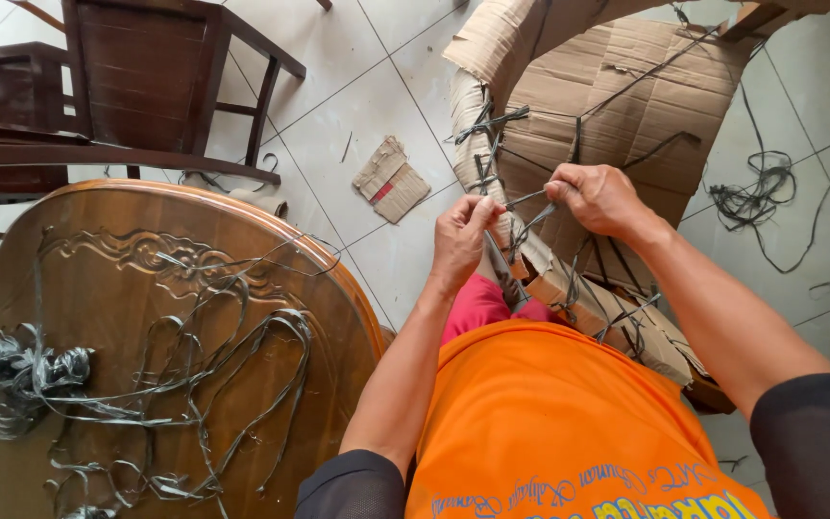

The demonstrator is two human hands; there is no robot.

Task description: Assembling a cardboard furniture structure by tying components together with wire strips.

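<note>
Both hands pinch one grey plastic strap (528, 213) across the brown cardboard-wrapped bundle (569, 144) — left hand (463, 235) closed at its near end, right hand (599, 197) closed farther along, with the strap running left-right between them.

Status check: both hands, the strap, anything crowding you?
Left hand and right hand both shut on grey strap, pulled between them over cardboard-wrapped piece. Loose straps on wooden table at left, clear of hands.

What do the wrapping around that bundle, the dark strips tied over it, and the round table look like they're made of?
The wrapping looks like corrugated cardboard: dull brown, creased, with torn edges. The strips pulled by the left hand and right hand seem to be flat grey plastic strapping, thin and slightly shiny, though that is a guess. The table appears to be carved wood with a glossy varnish, showing grain and reflections.
</note>
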